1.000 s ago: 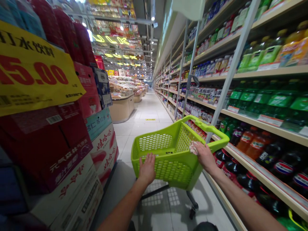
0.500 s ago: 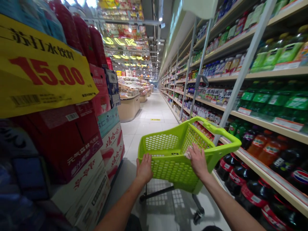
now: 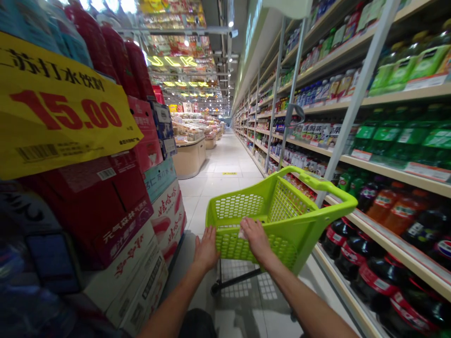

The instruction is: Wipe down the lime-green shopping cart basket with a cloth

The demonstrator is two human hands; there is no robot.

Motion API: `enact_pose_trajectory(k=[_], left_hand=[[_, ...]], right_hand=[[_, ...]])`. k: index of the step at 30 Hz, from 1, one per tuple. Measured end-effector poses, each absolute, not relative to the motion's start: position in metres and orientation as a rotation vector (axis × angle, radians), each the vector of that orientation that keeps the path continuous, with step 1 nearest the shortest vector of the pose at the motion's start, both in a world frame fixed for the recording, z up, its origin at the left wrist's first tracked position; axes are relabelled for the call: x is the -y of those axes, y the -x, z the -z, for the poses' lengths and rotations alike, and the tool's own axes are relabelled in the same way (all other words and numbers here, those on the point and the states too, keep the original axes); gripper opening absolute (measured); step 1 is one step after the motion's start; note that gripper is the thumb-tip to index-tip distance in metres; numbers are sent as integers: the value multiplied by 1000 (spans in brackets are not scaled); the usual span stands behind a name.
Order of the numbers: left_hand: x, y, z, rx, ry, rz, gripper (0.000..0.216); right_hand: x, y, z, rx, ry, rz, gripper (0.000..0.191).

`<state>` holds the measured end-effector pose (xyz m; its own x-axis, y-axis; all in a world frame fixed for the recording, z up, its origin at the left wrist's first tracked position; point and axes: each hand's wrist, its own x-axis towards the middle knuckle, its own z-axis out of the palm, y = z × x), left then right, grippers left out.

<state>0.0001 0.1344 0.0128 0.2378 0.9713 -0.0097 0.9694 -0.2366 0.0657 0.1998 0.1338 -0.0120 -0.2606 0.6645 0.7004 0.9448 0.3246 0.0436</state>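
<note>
A bright green plastic shopping cart [image 3: 303, 225] stands sideways before me, its handle to the right. My left hand [image 3: 207, 249] rests at the cart's front left corner, fingers stretched along the rim and side. On the near rim, about a third of the way along, lies my right hand [image 3: 254, 234], fingers curled round a crumpled whitish cloth [image 3: 241, 233] pressed against the rim. Much of the cloth is hidden under the fingers. Through its perforated walls, the basket's inside shows only green plastic and a folded child-seat panel [image 3: 289, 199].
Shelves of drink bottles [image 3: 387, 141] line the right side, close to the cart's handle. Stacked drink cartons [image 3: 120, 206] with a yellow price sign [image 3: 70, 112] crowd the left. A tiled aisle [image 3: 225, 169] runs ahead past rounded display counters [image 3: 192, 157].
My right hand has slid left along the near rim with the cloth, closer to my left hand. The left hand stays at the corner. The view has shifted slightly.
</note>
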Motion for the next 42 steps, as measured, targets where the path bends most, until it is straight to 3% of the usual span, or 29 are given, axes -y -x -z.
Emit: enact_pose_trajectory(k=[5,10,22,32,38,42], left_hand=[[-133,15,-14,-1990,-2360,-39,76],[-130,22,-15,-1964,-2294,-71,78],[-135,15,-25,-1886,-2319,-25,78],[-136,2,-33,-2037,-2367,40,75],[-139,-60,-30,-1719,-2632,-24,77],[-141,-68,-24,-1703,-2677,14,77]], right_hand=[[-144,-168,20,2104,1240,658,30],[-139,-208,13,1907,1523,737,34],[-153,-102,-6,2285,1443,350,36],[-144,-222,-6,2027,1663,497,32],[-139,-243,1,2106,1457,677,29],[-133,-301,-14,1924,1643,836,34]])
